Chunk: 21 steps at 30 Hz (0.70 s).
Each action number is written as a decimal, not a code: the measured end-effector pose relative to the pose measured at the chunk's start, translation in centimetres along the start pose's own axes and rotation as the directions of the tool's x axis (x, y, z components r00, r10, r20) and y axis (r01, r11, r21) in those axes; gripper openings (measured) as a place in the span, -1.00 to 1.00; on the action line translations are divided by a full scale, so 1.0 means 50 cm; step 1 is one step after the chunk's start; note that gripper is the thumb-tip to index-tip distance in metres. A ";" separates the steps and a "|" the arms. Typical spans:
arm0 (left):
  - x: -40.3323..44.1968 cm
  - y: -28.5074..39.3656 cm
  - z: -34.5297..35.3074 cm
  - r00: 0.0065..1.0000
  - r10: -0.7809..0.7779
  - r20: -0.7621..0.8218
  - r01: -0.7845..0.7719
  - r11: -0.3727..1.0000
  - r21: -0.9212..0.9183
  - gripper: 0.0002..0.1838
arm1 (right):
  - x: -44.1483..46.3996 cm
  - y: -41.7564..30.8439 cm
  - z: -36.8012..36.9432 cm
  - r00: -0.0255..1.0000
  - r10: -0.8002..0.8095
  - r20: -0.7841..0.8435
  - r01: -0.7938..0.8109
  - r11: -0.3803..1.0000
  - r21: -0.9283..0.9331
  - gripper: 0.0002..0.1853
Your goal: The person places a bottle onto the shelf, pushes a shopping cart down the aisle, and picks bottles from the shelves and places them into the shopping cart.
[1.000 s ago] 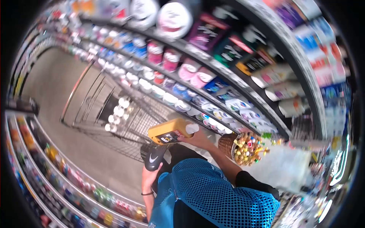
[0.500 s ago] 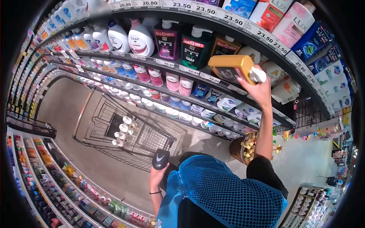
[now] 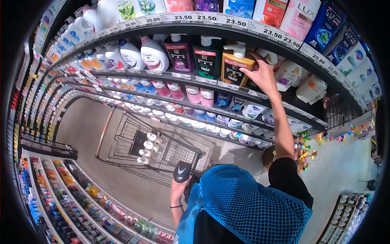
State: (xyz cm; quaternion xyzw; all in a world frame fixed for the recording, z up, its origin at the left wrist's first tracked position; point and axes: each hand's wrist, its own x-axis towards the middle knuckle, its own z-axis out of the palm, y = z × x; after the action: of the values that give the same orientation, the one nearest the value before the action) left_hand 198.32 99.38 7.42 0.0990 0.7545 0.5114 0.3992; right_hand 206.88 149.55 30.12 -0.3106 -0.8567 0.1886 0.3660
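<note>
My right hand [image 3: 261,76] is on the side of a gold pump bottle [image 3: 234,70], thumb at its front and fingers behind its right edge. The bottle stands upright on the shelf, beside a green pump bottle [image 3: 207,59] and a purple one [image 3: 179,55]. White bottles [image 3: 287,74] lie tilted to the right of my hand. Low in the view, my left hand [image 3: 178,188] is wrapped round the lower end of a dark object with a white swoosh [image 3: 182,171], near the cart's handle.
A wire shopping cart [image 3: 170,152] with several white-topped items [image 3: 149,147] stands in the aisle. Curved shelves [image 3: 93,191] of small goods line the lower left. Price labels [image 3: 237,21] run along the upper shelf edge. A basket [image 3: 268,157] sits beyond my right arm.
The gold bottle has gone from above the cart up to the shelf, from tilted to upright, with my right hand. My left hand still holds the dark object.
</note>
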 end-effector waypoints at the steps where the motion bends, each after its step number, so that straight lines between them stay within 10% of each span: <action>1: -0.001 -0.001 -0.001 1.000 -0.003 -0.001 0.003 1.000 0.003 -0.71 | -0.007 0.016 0.020 0.999 -0.001 -0.037 0.003 0.999 0.052 -0.26; 10: -0.010 -0.016 -0.011 0.999 0.044 -0.001 -0.044 0.996 -0.075 -0.71 | -0.064 0.054 0.147 0.952 0.163 -0.260 -0.064 0.935 0.349 -0.37; 21: -0.020 -0.039 -0.037 0.998 0.034 -0.044 -0.038 0.996 -0.078 -0.60 | -0.083 0.021 0.174 0.853 -0.031 -0.522 -0.019 0.996 -0.091 -0.45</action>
State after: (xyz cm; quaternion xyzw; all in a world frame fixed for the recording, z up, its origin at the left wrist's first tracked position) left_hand 198.19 96.64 6.56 0.0857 0.7403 0.5498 0.3773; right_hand 203.06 146.70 21.70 -0.3641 -0.7340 0.0559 0.5705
